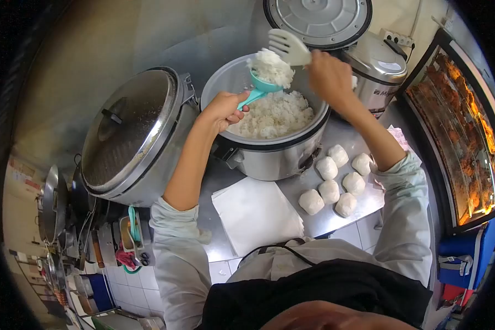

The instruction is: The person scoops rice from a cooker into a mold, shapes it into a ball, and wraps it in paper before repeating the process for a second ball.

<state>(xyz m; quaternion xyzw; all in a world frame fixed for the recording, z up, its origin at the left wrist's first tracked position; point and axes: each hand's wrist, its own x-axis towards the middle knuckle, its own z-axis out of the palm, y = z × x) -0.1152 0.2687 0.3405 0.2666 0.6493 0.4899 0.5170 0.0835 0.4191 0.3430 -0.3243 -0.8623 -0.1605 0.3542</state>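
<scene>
My left hand (225,110) is closed around the handle of a teal scoop (253,98), raised above the open rice cooker (275,162). A heaped mound of white rice (270,67) fills the scoop's bowl. In my right hand (331,78) is a white slotted spatula (292,49), its slotted end pointing left, just above and beside the mound. From this view I cannot tell whether it touches the rice. More cooked rice (283,116) lies inside the cooker's pot, under both hands.
A stack of white paper (257,212) lies before the cooker, with several round white bundles (329,191) to its right. A large lidded pot (127,132) stands at left, a second cooker (377,66) behind at right. A glass-fronted case (456,132) glows orange at far right.
</scene>
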